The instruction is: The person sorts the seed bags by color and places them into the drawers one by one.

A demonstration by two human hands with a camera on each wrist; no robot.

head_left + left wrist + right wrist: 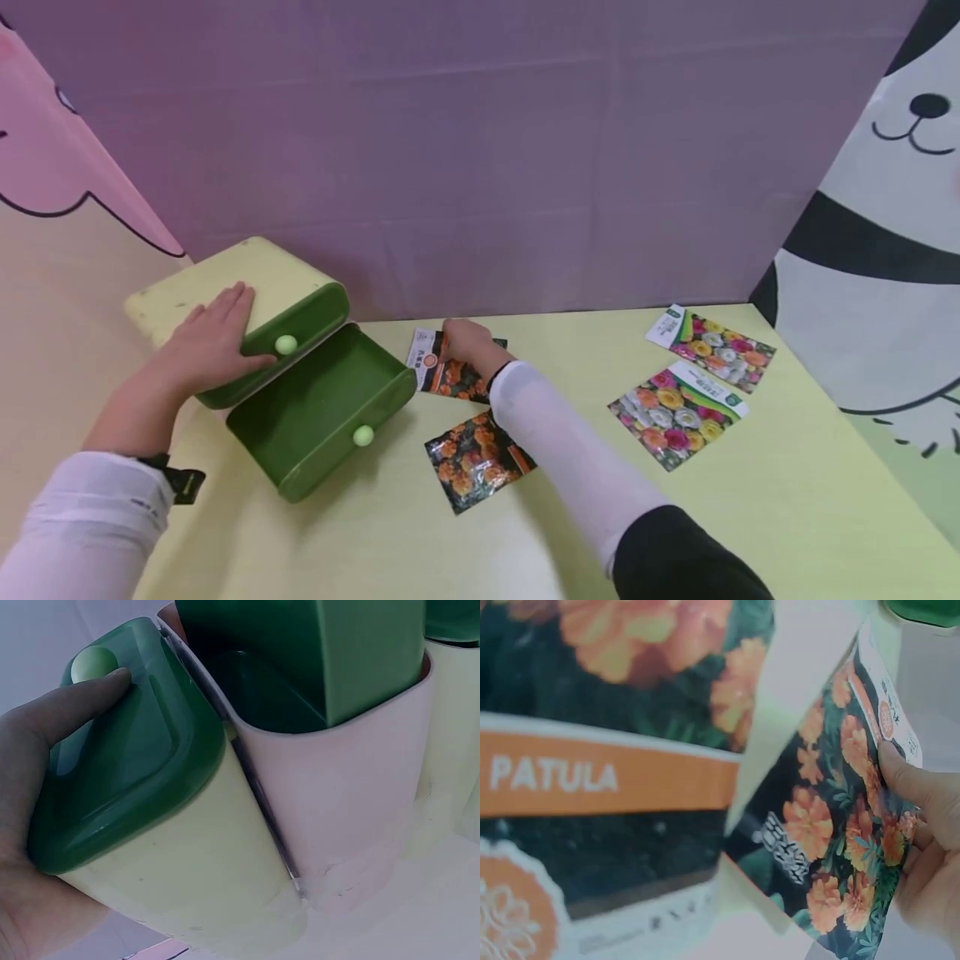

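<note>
A marigold packet (477, 460) lies flat on the yellow counter (750, 500), nearest the person, just under the right forearm's white sleeve (562, 450). Left of it, the lower green drawer (322, 412) is pulled out of the box (225, 292), its pale knob (363, 435) facing the near edge.

The left hand (213, 337) lies flat on the box's top with straight fingers, the thumb reaching down the shut upper drawer (296, 333) beside its knob (286, 344). The left wrist view shows that thumb (82, 705) touching the knob (91, 664) on the green front.

Past the first packet, the right hand (467, 340) grips a second marigold packet (450, 367), which sits on the counter just right of the open drawer. In the right wrist view, the fingers (911, 776) are curled over the packet (847, 825) near its top edge, lifting one side, while the other packet (592, 780) fills the left of the frame with the word PATULA on an orange band.

Well apart on the right, two mixed-flower packets (678, 412) (712, 346) lie on the counter, one beyond the other. A purple backdrop (480, 150) stands behind.
</note>
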